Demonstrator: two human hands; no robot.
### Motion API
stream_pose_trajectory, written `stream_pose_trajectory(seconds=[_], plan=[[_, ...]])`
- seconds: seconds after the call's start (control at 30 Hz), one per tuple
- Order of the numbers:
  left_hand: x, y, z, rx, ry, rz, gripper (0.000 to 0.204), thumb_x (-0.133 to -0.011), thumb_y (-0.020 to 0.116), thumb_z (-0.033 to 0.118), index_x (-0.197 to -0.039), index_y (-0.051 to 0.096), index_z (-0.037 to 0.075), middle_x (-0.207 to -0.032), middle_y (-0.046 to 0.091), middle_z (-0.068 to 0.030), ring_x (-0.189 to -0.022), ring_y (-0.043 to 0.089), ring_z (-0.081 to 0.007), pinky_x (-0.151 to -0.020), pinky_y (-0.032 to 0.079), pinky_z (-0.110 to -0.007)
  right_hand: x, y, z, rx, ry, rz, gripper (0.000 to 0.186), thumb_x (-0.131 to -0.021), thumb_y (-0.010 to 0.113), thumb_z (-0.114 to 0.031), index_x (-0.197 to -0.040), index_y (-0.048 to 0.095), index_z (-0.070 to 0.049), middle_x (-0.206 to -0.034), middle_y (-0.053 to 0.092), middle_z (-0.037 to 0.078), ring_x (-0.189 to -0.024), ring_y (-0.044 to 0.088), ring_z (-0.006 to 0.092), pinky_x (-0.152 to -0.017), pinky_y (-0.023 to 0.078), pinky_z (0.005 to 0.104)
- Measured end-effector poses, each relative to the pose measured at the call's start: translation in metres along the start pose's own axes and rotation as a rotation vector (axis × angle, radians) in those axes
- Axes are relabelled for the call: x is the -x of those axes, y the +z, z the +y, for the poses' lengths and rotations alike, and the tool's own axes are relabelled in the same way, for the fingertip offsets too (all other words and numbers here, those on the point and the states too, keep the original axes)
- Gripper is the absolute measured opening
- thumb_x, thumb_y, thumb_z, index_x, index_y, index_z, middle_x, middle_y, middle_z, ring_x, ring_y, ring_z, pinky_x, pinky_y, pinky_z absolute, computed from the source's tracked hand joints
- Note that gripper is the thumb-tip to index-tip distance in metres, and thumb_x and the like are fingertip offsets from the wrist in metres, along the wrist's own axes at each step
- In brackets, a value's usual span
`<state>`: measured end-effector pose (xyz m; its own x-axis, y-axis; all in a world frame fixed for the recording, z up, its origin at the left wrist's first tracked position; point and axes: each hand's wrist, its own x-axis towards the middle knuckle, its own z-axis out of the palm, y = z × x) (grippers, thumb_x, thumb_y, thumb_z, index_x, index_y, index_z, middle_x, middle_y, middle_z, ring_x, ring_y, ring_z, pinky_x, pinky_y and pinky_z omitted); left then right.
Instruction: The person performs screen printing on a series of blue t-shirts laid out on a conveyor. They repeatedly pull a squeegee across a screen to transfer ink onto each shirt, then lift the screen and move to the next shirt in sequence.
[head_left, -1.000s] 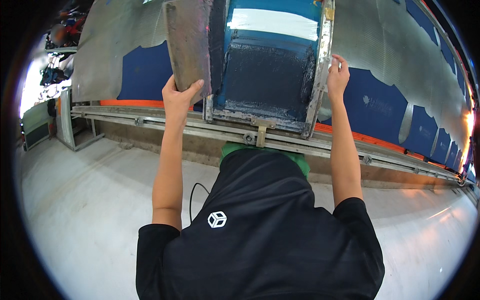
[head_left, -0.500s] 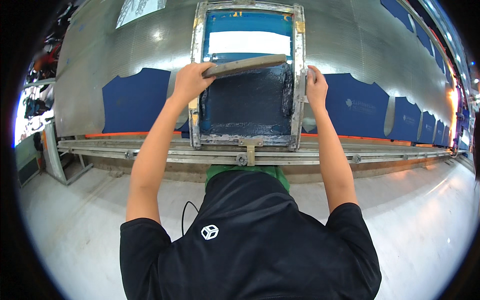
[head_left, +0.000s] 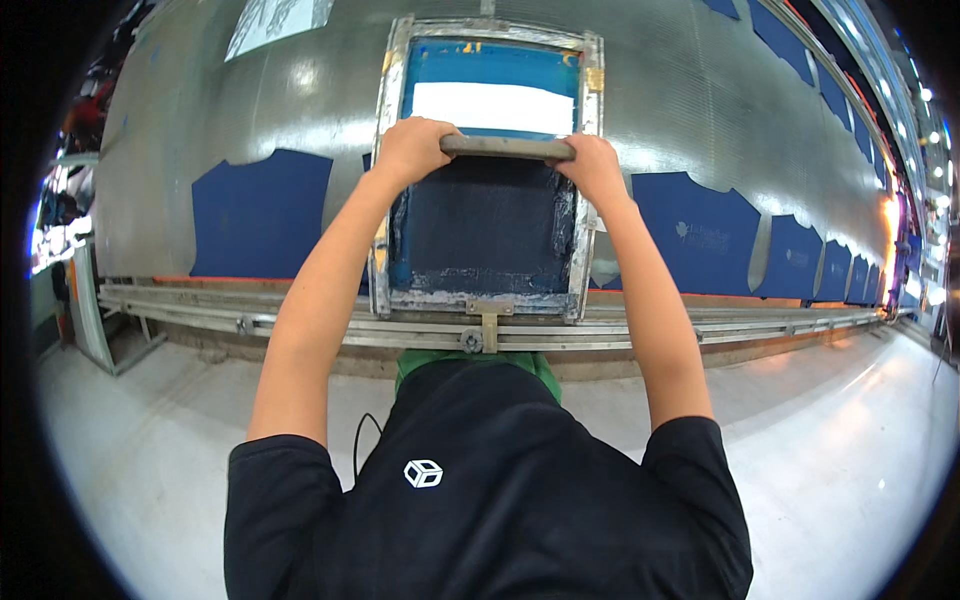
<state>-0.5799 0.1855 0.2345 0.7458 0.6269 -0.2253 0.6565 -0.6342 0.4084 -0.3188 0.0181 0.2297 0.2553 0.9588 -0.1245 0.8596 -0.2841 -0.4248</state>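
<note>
Both of my hands grip a grey-brown squeegee [head_left: 508, 147] that lies crosswise over a screen-printing frame [head_left: 386, 105]. My left hand [head_left: 412, 150] is wrapped round its left end, and my right hand [head_left: 594, 168] closes on its right end. The frame has worn metal sides with bits of yellow tape. Dark ink [head_left: 480, 220] covers the near part of its mesh, while a blue strip with a white rectangle [head_left: 495, 105] shows beyond the squeegee. What lies beneath the frame is mostly hidden.
Navy fabric pieces lie on the long metallic table [head_left: 290, 110]: one piece [head_left: 262, 215] left of the frame, several to the right, the nearest [head_left: 695, 232] bearing a faint pale print. A metal rail [head_left: 560, 335] with a bracket [head_left: 488, 325] runs along the near edge.
My right hand has left the frame's right side and taken hold of the squeegee's right end. The squeegee, tilted before, is now level across the frame.
</note>
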Motion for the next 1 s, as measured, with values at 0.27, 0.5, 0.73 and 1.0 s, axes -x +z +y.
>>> stream_pose_trajectory(seconds=[0.27,0.5,0.73,1.0], plan=[[0.166,0.066,0.011,0.056,0.121,0.300,0.042,-0.066,0.076,0.001,-0.104,0.078,0.018,-0.107,0.078,0.0011,-0.102,0.070,-0.0247,-0.084,0.055,-0.041,0.160,0.055,-0.057,-0.165,-0.024,0.126,0.056,-0.062,0.076,0.011,-0.114,0.073,-0.008,-0.120,0.072,0.010,-0.118,0.064,0.0332,-0.102,0.051,0.0429],[0.265,0.056,0.032,0.035,0.026,0.107,0.057,-0.067,0.070,-0.006,-0.118,0.075,0.019,-0.127,0.073,0.0041,-0.118,0.064,-0.0229,-0.091,0.051,-0.040,0.234,0.057,-0.103,-0.225,-0.041,0.009,0.058,-0.060,0.073,0.014,-0.115,0.071,-0.004,-0.123,0.069,0.011,-0.122,0.060,0.0340,-0.103,0.050,0.0434],[0.146,-0.009,-0.011,0.137,-0.103,-0.205,0.032,-0.081,0.080,0.019,-0.113,0.075,0.018,-0.105,0.074,-0.0078,-0.107,0.068,-0.0309,-0.089,0.055,-0.046,0.106,0.000,-0.084,-0.100,-0.049,-0.141,0.035,-0.077,0.083,-0.012,-0.109,0.070,-0.004,-0.103,0.073,0.020,-0.098,0.070,0.0389,-0.087,0.055,0.0470],[0.019,-0.025,-0.049,-0.007,0.020,-0.104,0.034,-0.079,0.084,0.033,-0.110,0.079,0.020,-0.101,0.078,-0.0103,-0.097,0.074,-0.0328,-0.085,0.058,-0.046,-0.004,0.006,-0.047,-0.037,-0.021,-0.002,0.035,-0.081,0.083,-0.019,-0.109,0.072,-0.001,-0.094,0.072,0.024,-0.095,0.070,0.0433,-0.084,0.054,0.0468]])
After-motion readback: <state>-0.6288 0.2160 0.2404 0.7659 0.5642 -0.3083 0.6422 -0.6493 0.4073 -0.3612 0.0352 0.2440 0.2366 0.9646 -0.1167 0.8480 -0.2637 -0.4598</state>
